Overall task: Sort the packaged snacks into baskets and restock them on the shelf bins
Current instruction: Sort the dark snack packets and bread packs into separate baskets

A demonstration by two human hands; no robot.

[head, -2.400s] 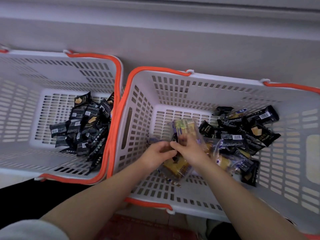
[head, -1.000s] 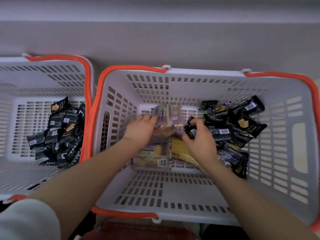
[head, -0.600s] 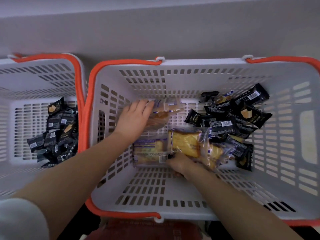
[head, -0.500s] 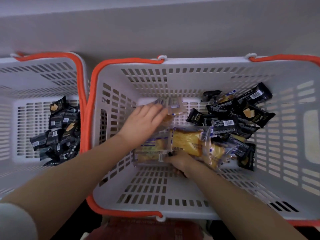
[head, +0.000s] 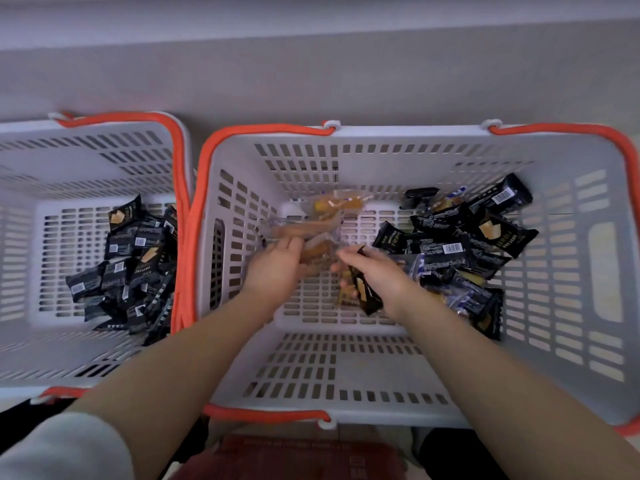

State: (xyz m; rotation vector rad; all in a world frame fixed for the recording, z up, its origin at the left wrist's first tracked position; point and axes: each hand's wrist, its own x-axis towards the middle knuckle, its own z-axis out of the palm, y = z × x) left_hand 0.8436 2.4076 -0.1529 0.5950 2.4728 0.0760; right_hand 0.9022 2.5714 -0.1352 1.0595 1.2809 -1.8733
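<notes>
Black snack packets (head: 450, 251) heap just right of the right hand (head: 377, 275), whose fingers pinch one black packet (head: 363, 292). Left hand (head: 277, 268) grips clear cake packs (head: 311, 233). Best carried fully over the left basket (head: 34, 358) before release.

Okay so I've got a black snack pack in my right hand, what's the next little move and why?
Probably carry the black pack in your right hand over the orange rim and drop it in the left basket. That basket's pile shows only black packs, while the right basket is still mixed, with clear cake packs at your left hand.
</notes>
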